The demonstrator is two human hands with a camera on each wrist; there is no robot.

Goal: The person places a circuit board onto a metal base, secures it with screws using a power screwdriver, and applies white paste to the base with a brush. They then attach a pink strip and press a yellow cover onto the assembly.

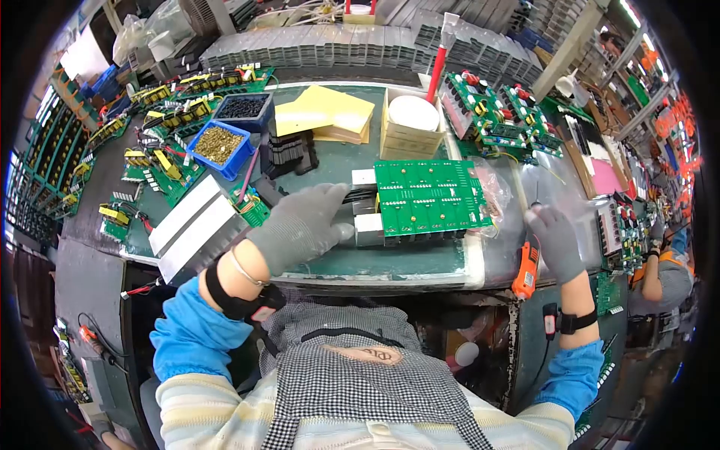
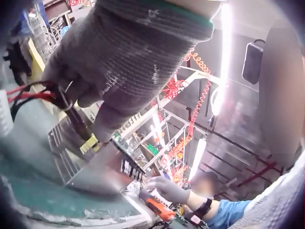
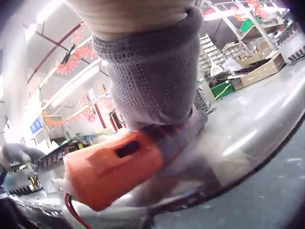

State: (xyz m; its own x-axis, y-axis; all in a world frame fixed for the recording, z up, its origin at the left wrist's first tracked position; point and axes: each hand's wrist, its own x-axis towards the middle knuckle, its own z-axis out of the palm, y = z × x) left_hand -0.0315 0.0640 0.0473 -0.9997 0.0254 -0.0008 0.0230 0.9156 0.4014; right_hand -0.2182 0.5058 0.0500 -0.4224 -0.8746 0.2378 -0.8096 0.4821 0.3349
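A green circuit board (image 1: 431, 196) lies on the bench, with pale metal blocks at its left edge and dark parts beneath. At that left edge, my gloved left hand (image 1: 301, 227) pinches a bundle of black and red wires (image 2: 35, 93). To the right of the board, my gloved right hand (image 1: 556, 241) grips an orange electric screwdriver (image 1: 526, 271). In the right wrist view, fingers wrap the dark front end of the screwdriver (image 3: 114, 167), and its wire trails from the orange rear. Clear plastic film (image 1: 491, 191) sits by the board's right end.
Blue bins (image 1: 244, 154) of small screws, yellow sheets (image 1: 322, 111) and a wooden box (image 1: 409, 142) with a white round top stand behind. Several other boards (image 1: 499, 116) lie at both sides. A silver metal plate (image 1: 196, 225) is left of my left hand.
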